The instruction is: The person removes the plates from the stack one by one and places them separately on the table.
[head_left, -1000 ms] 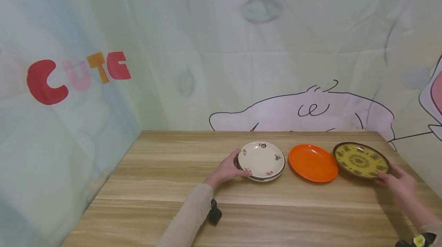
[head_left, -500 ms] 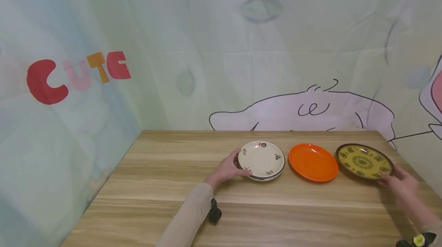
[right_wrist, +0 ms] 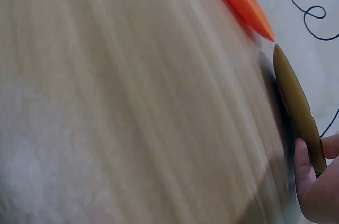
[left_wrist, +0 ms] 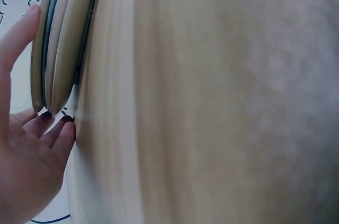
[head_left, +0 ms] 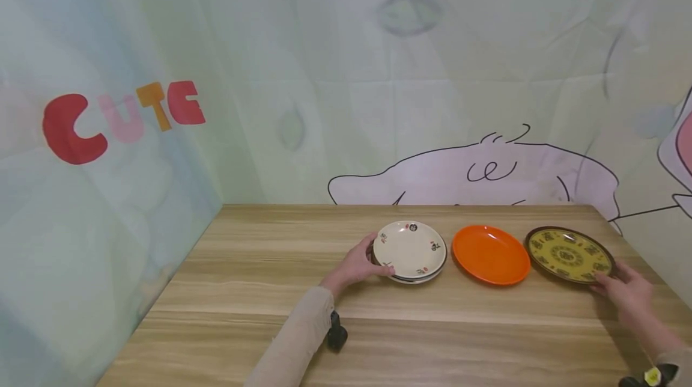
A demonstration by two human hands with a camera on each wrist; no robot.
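Note:
In the head view, my left hand (head_left: 357, 264) holds the left side of a stack of cream plates (head_left: 409, 250) with small floral marks. The left wrist view has the thumb against the top plate's rim and the other fingers curled at the edge of the stacked plates (left_wrist: 59, 49). At the far right, my right hand (head_left: 626, 292) pinches the near right rim of a yellow patterned plate (head_left: 567, 255) with a brown edge. That plate (right_wrist: 296, 105) has a dark shadow along its underside in the right wrist view, the thumb and a finger on either side of it.
An orange plate (head_left: 489, 255) lies between the cream stack and the yellow plate, close to both. All stand toward the back of a wood-grain table (head_left: 432, 345). Behind is a printed cloth backdrop (head_left: 270, 74) with cartoon drawings.
The right hand has shifted the yellow plate slightly right, away from the orange plate, and its tilt has changed a little. The left hand and the cream stack have stayed put.

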